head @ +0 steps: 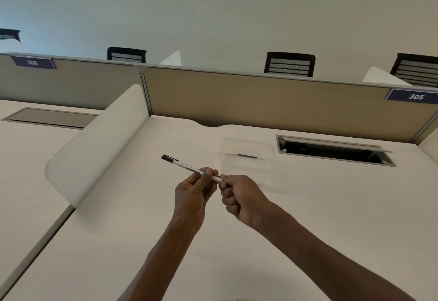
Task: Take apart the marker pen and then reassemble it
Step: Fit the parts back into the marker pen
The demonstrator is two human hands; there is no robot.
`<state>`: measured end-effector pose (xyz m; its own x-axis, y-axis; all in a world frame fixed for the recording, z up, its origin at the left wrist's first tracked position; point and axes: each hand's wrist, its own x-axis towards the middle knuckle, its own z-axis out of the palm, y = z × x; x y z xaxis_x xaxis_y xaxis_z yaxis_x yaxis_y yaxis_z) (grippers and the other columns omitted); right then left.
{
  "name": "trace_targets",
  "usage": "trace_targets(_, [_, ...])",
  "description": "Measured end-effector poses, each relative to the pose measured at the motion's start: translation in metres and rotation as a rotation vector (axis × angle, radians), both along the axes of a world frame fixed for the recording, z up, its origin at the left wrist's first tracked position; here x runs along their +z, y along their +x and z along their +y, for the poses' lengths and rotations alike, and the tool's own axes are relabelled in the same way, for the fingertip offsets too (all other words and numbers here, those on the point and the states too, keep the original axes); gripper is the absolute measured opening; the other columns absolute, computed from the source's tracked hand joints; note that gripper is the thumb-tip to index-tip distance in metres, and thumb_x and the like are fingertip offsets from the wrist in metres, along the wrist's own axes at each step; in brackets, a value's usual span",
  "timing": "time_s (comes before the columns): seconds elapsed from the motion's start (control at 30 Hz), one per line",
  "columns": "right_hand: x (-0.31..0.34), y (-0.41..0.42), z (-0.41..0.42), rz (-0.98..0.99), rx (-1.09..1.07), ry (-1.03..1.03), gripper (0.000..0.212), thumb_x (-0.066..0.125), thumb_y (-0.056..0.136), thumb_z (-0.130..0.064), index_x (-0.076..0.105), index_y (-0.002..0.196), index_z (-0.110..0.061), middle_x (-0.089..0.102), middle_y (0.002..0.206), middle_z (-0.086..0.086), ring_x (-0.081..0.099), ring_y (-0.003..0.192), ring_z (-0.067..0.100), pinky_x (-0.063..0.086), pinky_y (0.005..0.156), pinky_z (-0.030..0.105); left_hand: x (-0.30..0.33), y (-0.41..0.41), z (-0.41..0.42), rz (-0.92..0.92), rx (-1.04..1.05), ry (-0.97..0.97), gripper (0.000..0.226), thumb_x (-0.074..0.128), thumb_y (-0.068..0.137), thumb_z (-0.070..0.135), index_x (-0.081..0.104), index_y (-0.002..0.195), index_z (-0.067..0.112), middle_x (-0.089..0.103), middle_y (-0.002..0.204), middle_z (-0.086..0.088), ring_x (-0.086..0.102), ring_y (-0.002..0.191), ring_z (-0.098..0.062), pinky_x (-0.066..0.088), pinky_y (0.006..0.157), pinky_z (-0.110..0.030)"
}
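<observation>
A slim white marker pen with printed lettering on its barrel is held in the air above a pale desk, slanting from upper left down to lower right. A black cap with a clip sits on its far, upper-left end. The left hand pinches the middle of the barrel between thumb and fingertips. The right hand is curled into a fist around the near end, so whatever is on that end is hidden inside the fingers.

Both hands seem braced to pull or twist the near end, but whether a part is coming off or going back on cannot be told. The next move likely calls for a firm hold on the barrel while the right hand works straight along the pen's axis.

Just beyond the hands, a clear plastic container rests on the desk; a small dark strip shows within it, and nothing else can be made out inside. To its right, an open cable hatch is set into the desk. A tan partition bearing the number 305 runs behind.
</observation>
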<state>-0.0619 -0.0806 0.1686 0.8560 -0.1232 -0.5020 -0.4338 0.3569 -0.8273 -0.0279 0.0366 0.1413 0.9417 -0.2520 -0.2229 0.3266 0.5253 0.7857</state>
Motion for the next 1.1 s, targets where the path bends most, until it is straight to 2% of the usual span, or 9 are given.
trace_targets(0.13, [0.002, 0.004, -0.003, 0.130, -0.026, 0.219, 0.034, 0.039, 0.095, -0.014, 0.044, 0.062, -0.018, 0.024, 0.048, -0.009, 0.016, 0.034, 0.004, 0.013, 0.029, 0.014, -0.003, 0.000, -0.003, -0.011, -0.007, 0.030, 0.008, 0.066, 0.088, 0.012, 0.072, 0.084, 0.010, 0.073, 0.080, -0.003, 0.067, 0.077, -0.012, 0.051, 0.075, -0.022])
trace_targets(0.23, [0.000, 0.003, -0.005, 0.079, 0.008, 0.075, 0.036, 0.040, 0.097, -0.020, 0.045, 0.062, -0.017, 0.025, 0.049, -0.007, 0.016, 0.038, 0.006, 0.013, 0.033, 0.017, -0.004, 0.000, -0.006, 0.005, 0.000, 0.020, 0.008, 0.066, 0.088, 0.012, 0.072, 0.086, 0.008, 0.073, 0.082, -0.003, 0.067, 0.077, -0.013, 0.052, 0.075, -0.022])
trace_targets(0.33, [0.002, 0.000, -0.008, -0.055, 0.104, -0.355, 0.038, 0.040, 0.099, -0.028, 0.050, 0.064, -0.016, 0.034, 0.051, -0.004, 0.023, 0.041, 0.010, 0.019, 0.039, 0.022, -0.003, 0.001, -0.009, 0.029, 0.010, 0.006, 0.010, 0.066, 0.089, 0.011, 0.072, 0.089, 0.004, 0.073, 0.081, -0.004, 0.068, 0.075, -0.014, 0.055, 0.071, -0.020])
trace_targets(0.5, [-0.010, -0.003, -0.016, -0.436, 0.219, -1.536, 0.038, 0.033, 0.101, -0.040, 0.048, 0.076, -0.016, 0.050, 0.063, -0.003, 0.048, 0.054, 0.019, 0.040, 0.052, 0.034, 0.001, 0.001, -0.013, 0.084, 0.019, -0.002, 0.010, 0.066, 0.088, 0.012, 0.073, 0.089, 0.005, 0.073, 0.081, -0.005, 0.069, 0.072, -0.011, 0.055, 0.073, -0.021])
trace_targets(0.57, [-0.016, -0.005, -0.020, -0.589, 0.230, -1.730, 0.034, 0.031, 0.100, -0.040, 0.043, 0.079, -0.017, 0.048, 0.065, -0.004, 0.042, 0.048, 0.019, 0.035, 0.044, 0.032, 0.001, 0.002, -0.013, 0.098, 0.023, 0.000, 0.012, 0.067, 0.088, 0.014, 0.074, 0.090, 0.004, 0.074, 0.085, -0.005, 0.069, 0.075, -0.010, 0.055, 0.076, -0.022])
trace_targets(0.67, [-0.021, -0.006, -0.029, -0.727, 0.264, -1.876, 0.025, 0.048, 0.098, -0.029, 0.044, 0.077, -0.016, 0.051, 0.063, -0.001, 0.041, 0.041, 0.020, 0.027, 0.037, 0.027, 0.001, 0.003, -0.013, 0.112, 0.012, -0.003, 0.019, 0.068, 0.087, 0.016, 0.073, 0.096, 0.000, 0.074, 0.087, -0.007, 0.068, 0.075, -0.012, 0.056, 0.075, -0.021])
trace_targets(0.87, [-0.024, -0.005, -0.025, -0.753, 0.141, -1.760, 0.031, 0.038, 0.099, -0.032, 0.041, 0.073, -0.016, 0.048, 0.055, 0.000, 0.032, 0.041, 0.021, 0.027, 0.038, 0.030, 0.005, 0.000, -0.013, 0.116, 0.003, -0.048, 0.018, 0.068, 0.086, 0.016, 0.073, 0.095, 0.001, 0.074, 0.085, -0.006, 0.068, 0.074, -0.012, 0.057, 0.071, -0.019])
trace_targets(0.93, [-0.023, -0.004, -0.017, -0.717, 0.058, -1.542, 0.039, 0.032, 0.100, -0.035, 0.043, 0.071, -0.013, 0.044, 0.051, -0.001, 0.036, 0.043, 0.021, 0.030, 0.042, 0.034, 0.008, 0.000, -0.013, 0.091, 0.002, -0.072, 0.018, 0.068, 0.083, 0.016, 0.073, 0.093, 0.003, 0.074, 0.084, -0.006, 0.068, 0.075, -0.012, 0.056, 0.072, -0.019])
trace_targets(1.1, [-0.005, -0.002, 0.001, -0.402, -0.045, -0.839, 0.045, 0.042, 0.102, -0.025, 0.046, 0.058, -0.017, 0.038, 0.047, -0.011, 0.034, 0.037, 0.007, 0.027, 0.045, 0.021, 0.009, 0.000, -0.012, 0.035, 0.019, -0.100, 0.010, 0.066, 0.082, 0.013, 0.075, 0.082, 0.008, 0.074, 0.080, -0.004, 0.069, 0.074, -0.012, 0.057, 0.070, -0.018])
